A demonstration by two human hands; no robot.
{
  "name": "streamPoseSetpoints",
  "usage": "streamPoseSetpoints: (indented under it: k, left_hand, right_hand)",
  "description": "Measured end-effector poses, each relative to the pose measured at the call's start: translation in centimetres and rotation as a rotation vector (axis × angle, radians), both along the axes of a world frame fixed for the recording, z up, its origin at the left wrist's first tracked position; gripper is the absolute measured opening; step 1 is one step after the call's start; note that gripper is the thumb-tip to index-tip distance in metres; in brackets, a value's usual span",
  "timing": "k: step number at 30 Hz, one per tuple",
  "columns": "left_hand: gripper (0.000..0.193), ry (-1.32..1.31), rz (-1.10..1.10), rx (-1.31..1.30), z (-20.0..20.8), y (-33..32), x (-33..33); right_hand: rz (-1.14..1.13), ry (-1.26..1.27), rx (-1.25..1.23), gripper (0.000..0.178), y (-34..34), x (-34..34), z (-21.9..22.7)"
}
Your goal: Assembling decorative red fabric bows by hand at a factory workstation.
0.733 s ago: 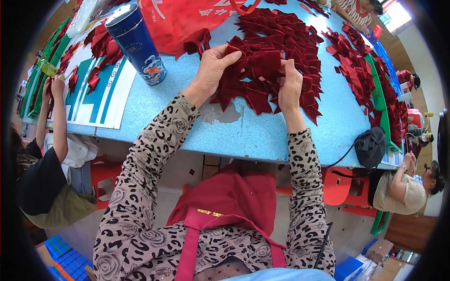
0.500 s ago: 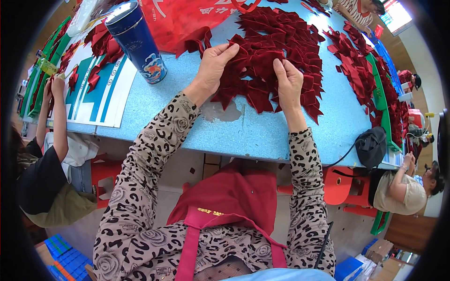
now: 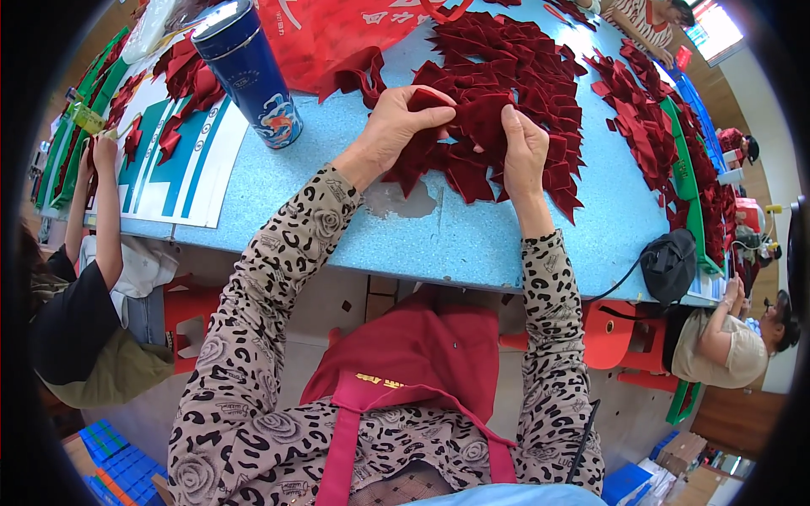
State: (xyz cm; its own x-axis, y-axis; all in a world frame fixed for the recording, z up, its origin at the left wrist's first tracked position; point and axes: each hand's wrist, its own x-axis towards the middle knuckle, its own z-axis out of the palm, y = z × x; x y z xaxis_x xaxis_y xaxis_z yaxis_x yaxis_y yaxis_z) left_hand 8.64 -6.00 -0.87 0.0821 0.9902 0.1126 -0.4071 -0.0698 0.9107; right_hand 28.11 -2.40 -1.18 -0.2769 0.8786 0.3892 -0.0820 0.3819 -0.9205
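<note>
Dark-red velvet piece: held over tabletop, right of blue tumbler | left hand: fingers clamped on piece's tumbler-side end | right hand: fingers clamped on end farther from tumbler | step, judged: shaping folds | next move: likely needs light, even tension

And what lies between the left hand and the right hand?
In the head view, a dark red velvet ribbon, held by the left hand and the right hand.

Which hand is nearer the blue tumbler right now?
Left. The left hand is to the right of the blue tumbler, not touching it; the right hand is farther right, beyond the left.
</note>
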Motion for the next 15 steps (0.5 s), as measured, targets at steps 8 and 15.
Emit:
streamPoseSetpoints:
  k: [8, 15]
  left_hand:
    - [0.019, -0.164, 0.007, -0.09, 0.0, 0.5, 0.0]
    - [0.018, -0.207, 0.025, -0.09, 0.1, 0.9, 0.1]
  right_hand:
    - [0.052, 0.292, -0.232, 0.049, 0.1, 0.9, 1.2]
    - [0.053, 0.145, -0.053, 0.038, 0.5, 0.9, 1.1]
